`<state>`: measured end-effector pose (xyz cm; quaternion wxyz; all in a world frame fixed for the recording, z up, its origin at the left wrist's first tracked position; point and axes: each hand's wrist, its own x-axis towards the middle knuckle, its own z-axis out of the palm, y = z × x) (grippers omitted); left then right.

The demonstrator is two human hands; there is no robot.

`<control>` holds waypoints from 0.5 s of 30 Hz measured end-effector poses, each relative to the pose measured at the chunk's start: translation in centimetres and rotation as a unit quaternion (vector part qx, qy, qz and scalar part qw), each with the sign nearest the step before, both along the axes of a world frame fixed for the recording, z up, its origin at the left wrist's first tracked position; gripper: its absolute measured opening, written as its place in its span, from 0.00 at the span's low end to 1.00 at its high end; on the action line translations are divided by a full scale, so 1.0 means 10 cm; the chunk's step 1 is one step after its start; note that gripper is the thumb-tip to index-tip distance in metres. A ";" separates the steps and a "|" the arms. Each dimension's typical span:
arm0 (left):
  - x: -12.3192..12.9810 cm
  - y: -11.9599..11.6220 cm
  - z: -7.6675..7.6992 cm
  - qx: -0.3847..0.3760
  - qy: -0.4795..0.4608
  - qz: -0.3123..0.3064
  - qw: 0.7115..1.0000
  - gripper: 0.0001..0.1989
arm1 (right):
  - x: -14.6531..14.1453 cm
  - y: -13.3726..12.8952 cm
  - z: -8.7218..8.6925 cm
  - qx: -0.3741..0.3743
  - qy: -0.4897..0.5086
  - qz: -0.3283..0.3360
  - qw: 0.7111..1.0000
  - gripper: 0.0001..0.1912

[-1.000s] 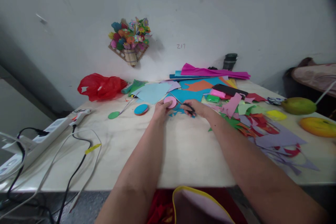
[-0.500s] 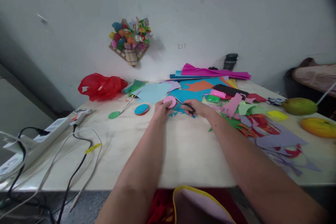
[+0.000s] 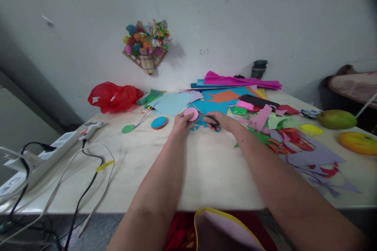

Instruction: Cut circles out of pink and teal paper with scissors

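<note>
Between thumb and fingers, my left hand [image 3: 182,122] pinches a round pink disc [image 3: 191,114] near the middle of the table. Just to its right, my right hand [image 3: 217,120] is wrapped round black-handled scissors [image 3: 212,120], whose blades point up and left past the disc's right side. Small blue scraps [image 3: 200,124] lie under and between both hands. A stack of round discs with a blue one on top [image 3: 159,122] rests left of my left hand. Farther left is a green disc [image 3: 128,128] beside a thin strip.
A red plastic bag [image 3: 114,97] lies at the back left, with a white power strip [image 3: 44,159] and cables at the left edge. Colored scraps [image 3: 306,155], a black phone [image 3: 258,102] and two mangoes [image 3: 336,119] are on the right.
The pink disc and my left hand have shifted very slightly to the right. Otherwise the scene looks the same.
</note>
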<state>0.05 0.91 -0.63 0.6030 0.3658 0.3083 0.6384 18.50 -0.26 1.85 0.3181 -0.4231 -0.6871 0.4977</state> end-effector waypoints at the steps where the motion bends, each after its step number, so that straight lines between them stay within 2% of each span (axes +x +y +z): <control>1: 0.00 0.00 0.00 0.000 0.001 -0.003 1.000 0.14 | 0.00 0.00 0.00 0.001 0.000 0.000 1.000 0.15; 15: 0.02 -0.02 0.01 0.005 0.003 -0.010 1.000 0.15 | -0.01 0.01 0.01 0.009 -0.012 -0.005 1.000 0.14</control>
